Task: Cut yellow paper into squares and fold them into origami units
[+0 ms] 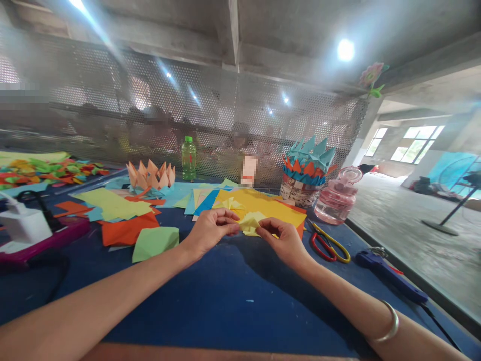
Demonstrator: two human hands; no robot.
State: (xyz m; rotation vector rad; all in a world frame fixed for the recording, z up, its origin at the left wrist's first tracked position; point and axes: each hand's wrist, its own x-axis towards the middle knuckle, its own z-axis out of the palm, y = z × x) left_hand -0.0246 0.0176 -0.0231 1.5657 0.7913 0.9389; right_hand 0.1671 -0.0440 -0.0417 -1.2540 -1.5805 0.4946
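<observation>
Between my hands, above the blue tabletop, is a small folded piece of pale yellow paper [249, 220]. My left hand [213, 228] pinches its left end with thumb and fingers. The right end is pinched by my right hand [280, 235], which wears a bracelet further up the arm. Behind the folded piece lies a stack of yellow paper sheets [276, 203], with other small pale yellow folded pieces [230, 202] on it. How the piece is folded is partly hidden by my fingers.
Scissors [328, 241] and a blue glue gun [391, 276] lie at right, near a pink water bottle [336, 200] and a basket with paper petals [300, 188]. An orange paper crown [150, 178], green bottle [189, 159], coloured sheets [130, 228] and a power strip [63, 235] are left.
</observation>
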